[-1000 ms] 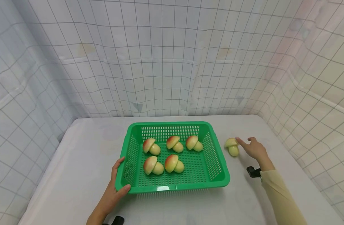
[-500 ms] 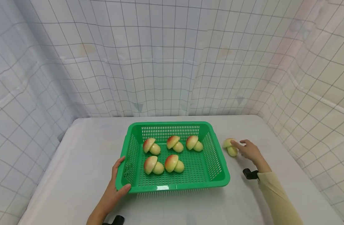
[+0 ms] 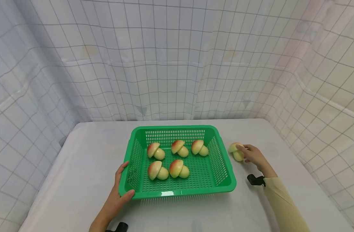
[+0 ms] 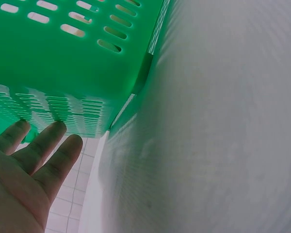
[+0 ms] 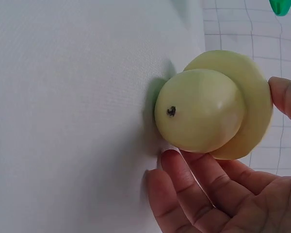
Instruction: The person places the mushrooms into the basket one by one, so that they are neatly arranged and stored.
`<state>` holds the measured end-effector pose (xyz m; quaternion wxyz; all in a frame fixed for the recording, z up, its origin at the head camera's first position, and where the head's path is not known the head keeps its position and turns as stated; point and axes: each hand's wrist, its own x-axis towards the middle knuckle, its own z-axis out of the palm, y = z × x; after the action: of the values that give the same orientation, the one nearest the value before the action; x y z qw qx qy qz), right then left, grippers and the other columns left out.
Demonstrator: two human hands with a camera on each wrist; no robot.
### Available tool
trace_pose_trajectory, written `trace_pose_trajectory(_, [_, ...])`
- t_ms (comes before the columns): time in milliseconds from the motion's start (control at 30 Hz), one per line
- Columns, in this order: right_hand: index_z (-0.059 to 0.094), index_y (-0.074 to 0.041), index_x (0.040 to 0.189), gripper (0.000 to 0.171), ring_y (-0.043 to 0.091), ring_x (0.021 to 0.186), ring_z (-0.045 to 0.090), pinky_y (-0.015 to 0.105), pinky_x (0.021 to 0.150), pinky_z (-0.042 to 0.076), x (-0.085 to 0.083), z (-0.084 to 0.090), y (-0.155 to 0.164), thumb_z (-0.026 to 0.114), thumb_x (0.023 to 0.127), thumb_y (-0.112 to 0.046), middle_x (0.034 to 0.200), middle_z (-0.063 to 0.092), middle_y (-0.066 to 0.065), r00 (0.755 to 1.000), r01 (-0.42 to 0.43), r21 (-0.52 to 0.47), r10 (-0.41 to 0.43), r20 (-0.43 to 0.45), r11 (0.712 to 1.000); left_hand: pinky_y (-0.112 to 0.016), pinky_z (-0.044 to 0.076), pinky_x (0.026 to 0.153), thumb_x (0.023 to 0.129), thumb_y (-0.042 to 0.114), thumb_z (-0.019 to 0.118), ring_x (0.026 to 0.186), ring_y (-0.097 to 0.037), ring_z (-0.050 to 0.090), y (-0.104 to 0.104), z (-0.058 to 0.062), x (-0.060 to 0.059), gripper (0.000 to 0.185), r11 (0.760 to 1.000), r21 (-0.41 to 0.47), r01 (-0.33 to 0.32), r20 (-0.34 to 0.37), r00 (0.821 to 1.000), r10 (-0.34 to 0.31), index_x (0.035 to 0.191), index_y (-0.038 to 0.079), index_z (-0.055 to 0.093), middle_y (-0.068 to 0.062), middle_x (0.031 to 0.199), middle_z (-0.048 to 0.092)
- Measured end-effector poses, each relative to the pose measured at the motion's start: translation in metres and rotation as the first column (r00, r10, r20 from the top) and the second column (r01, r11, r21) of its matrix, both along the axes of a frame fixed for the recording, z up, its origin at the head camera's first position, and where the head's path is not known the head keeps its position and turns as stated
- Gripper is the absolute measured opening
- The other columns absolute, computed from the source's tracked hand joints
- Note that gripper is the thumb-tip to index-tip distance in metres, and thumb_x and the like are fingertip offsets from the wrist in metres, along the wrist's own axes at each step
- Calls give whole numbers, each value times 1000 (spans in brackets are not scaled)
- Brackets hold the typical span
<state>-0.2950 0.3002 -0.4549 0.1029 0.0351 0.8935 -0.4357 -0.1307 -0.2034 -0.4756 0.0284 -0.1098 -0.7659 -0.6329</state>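
Mushroom [image 5: 213,109] in right hand [image 3: 253,156], unlabelled; left hand [image 3: 117,196] at basket [image 3: 220,187].

Change over the interval: the right hand [image 3: 253,156] has drawn in from the right, from just beside the toy mushroom [image 3: 236,151] with fingers extended, to closing about it, the forefinger now over the cap and the remaining fingers [image 5: 194,179] curled against the stem side. The mushroom, lying on the white table [image 3: 78,180] to the right of the green basket [image 3: 223,175], has shifted slightly toward the basket. The wrist and pale sleeve [image 3: 281,203] have followed leftward.
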Motion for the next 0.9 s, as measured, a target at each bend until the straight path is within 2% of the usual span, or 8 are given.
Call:
trace_pose_trajectory(200, [36,11,137,85,27,93,55,33,74,49,2,-2,2,51,90,-58,119,49,24,1000,28,-36,-28,7,999,-22,35,90,89,13,52,129,-28,22,0,0,0,80,1000,3,1,8,1000,-1,151,31,5,-12,152,4])
trace_pose_trajectory(533, [36,11,137,86,22,79,59,32,71,49,5,-2,6,52,89,-58,112,54,24,998,63,-36,-63,-6,997,-23,37,89,88,13,51,129,-32,22,0,-1,-1,80,1000,-3,0,3,1000,0,151,31,5,-13,153,3])
trace_pose_trajectory(900, [38,10,137,87,28,97,55,36,78,49,10,11,6,51,89,-61,121,51,24,995,74,-43,-77,-71,996,-24,37,89,88,13,51,128,-33,22,1,0,-1,80,1000,-2,-1,5,1000,1,151,31,5,-13,152,3])
